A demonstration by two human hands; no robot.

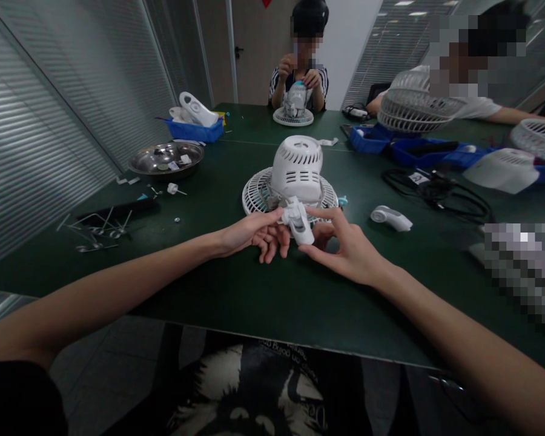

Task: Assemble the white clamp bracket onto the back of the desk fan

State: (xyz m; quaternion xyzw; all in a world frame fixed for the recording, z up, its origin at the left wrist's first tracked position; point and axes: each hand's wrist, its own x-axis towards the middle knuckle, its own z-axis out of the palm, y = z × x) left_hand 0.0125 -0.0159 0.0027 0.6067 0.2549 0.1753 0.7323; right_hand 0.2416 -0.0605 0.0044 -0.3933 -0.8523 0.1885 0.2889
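White plastic bracket (297,221) pinched from both sides.
It was gripped by left hand (253,234) fingertips and right hand (346,247) thumb and forefinger, just before the fan motor housing (297,165).

Single head-worn view: faces forward and down across green table (236,290); left hand (254,233) and right hand (347,248) close, mid-frame.
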